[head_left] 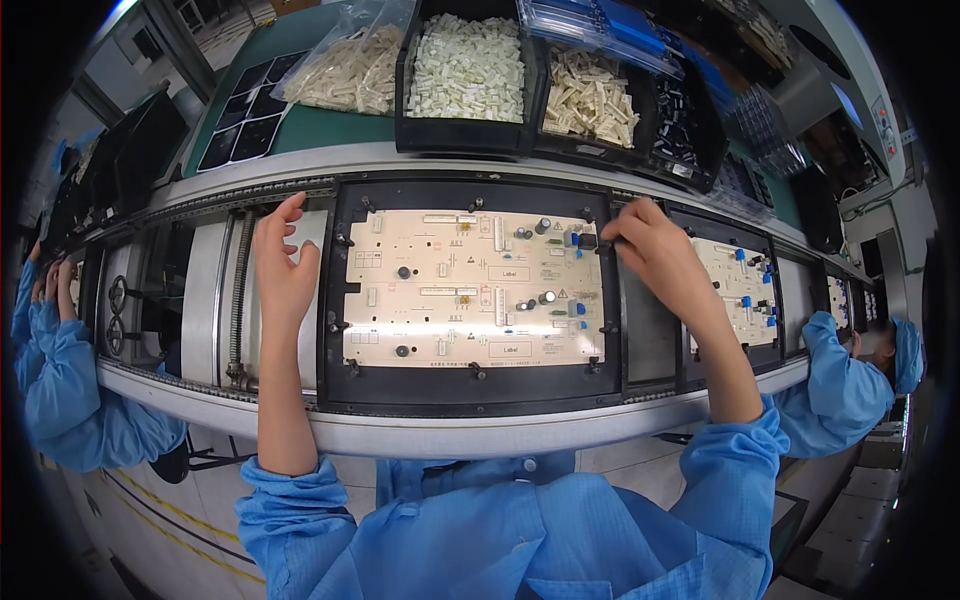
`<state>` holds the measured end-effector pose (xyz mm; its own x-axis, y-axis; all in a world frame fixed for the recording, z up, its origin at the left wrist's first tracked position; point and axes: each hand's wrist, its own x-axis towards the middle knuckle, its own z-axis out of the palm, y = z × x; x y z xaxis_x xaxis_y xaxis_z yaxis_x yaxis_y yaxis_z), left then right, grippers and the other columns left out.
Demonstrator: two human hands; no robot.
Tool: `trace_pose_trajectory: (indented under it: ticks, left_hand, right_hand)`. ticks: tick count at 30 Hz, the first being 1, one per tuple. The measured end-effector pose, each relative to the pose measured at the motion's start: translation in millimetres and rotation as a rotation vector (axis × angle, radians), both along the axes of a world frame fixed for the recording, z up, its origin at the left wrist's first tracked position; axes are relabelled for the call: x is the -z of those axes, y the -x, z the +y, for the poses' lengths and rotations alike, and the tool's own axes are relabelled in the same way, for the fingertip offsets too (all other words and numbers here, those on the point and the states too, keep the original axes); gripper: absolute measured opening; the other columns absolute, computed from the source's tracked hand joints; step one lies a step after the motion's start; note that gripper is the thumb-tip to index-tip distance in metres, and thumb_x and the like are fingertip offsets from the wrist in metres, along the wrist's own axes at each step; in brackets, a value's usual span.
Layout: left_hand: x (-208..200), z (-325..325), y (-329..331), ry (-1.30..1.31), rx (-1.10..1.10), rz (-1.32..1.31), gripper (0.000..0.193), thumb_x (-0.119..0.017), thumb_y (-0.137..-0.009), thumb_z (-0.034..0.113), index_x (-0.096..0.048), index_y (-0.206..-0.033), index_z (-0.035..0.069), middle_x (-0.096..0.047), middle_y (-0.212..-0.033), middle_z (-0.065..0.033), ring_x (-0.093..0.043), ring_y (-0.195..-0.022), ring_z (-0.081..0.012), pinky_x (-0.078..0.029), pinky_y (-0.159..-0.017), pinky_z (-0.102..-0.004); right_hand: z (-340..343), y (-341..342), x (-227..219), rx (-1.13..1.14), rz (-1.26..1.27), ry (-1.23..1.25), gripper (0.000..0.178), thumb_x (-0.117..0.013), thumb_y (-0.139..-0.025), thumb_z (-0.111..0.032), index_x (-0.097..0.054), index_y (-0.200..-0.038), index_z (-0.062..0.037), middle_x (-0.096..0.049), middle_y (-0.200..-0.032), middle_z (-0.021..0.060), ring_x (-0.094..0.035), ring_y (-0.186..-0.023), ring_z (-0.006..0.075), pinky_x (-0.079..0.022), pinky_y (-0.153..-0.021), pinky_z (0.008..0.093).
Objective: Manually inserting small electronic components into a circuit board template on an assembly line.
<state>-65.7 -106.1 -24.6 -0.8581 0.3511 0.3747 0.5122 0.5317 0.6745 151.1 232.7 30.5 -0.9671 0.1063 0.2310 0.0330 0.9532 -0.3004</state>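
Note:
In front of me a cream circuit board (430, 300) lies flat in a black carrier frame (470, 390), with white connectors, dark capacitors and small blue parts on it. My left hand (284, 262) hovers beside the frame's left edge, fingers apart and holding nothing. At the board's upper right corner, my right hand (655, 258) has its fingers curled together in a pinch. Their tips are close by a small black block-shaped component (587, 241). Whatever sits between those fingertips, if anything, is hidden.
Behind the conveyor rail (380, 158) stand black bins of white connectors (468, 70), cream connectors (590, 100) and dark parts (675, 125). A plastic bag (350, 70) of cream parts lies left of them. Another populated board (735, 295) sits to the right. Co-workers in blue (840, 370) flank me.

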Motion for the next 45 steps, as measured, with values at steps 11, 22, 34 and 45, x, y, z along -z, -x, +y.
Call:
trace_pose_trajectory:
  ticks: [11,22,34,45]
  left_hand:
    - [-0.8,1.1,-3.0,-0.019,0.042,-0.005,0.056,-0.051,-0.071,-0.003,-0.053,-0.124,0.016,-0.052,-0.108,-0.0030,-0.048,-0.098,-0.0157,-0.041,-0.078,-0.0270]
    - [-7.0,-0.5,-5.2,-0.008,0.048,-0.027,0.056,-0.050,-0.072,-0.003,-0.052,-0.125,0.016,-0.053,-0.109,-0.0034,-0.048,-0.098,-0.0156,-0.041,-0.078,-0.0271]
    - [-8.6,3.1,-8.4,-0.018,0.109,-0.046,0.058,-0.051,-0.071,-0.006,-0.053,-0.124,0.016,-0.052,-0.109,-0.0048,-0.048,-0.098,-0.0187,-0.041,-0.079,-0.0286]
    - [-8.5,1.9,-6.2,-0.007,0.133,-0.039,0.055,-0.051,-0.071,-0.006,-0.054,-0.121,0.015,-0.052,-0.110,-0.0060,-0.048,-0.099,-0.0205,-0.042,-0.079,-0.0307]
  right_hand:
    - [-33.4,-40.4,19.3,-0.017,-0.206,0.296,0.029,-0.064,-0.070,0.004,-0.054,-0.095,-0.0043,-0.057,-0.084,0.0109,-0.061,-0.070,0.0238,-0.051,-0.065,0.0335]
    - [-33.7,-36.1,17.5,-0.039,-0.239,0.168,0.027,-0.065,-0.071,0.001,-0.052,-0.093,-0.0053,-0.057,-0.085,0.0112,-0.063,-0.075,0.0283,-0.051,-0.066,0.0357]
    - [112.1,81.9,-69.1,0.074,0.236,0.085,0.024,-0.070,-0.074,-0.005,-0.060,-0.096,-0.0034,-0.062,-0.083,0.0030,-0.058,-0.073,0.0112,-0.048,-0.070,0.0245]
    - [202.2,183.2,-92.9,0.119,0.054,-0.321,0.041,-0.068,-0.076,-0.016,-0.058,-0.115,-0.0110,-0.059,-0.107,0.0110,-0.058,-0.100,0.0269,-0.046,-0.089,0.0367]
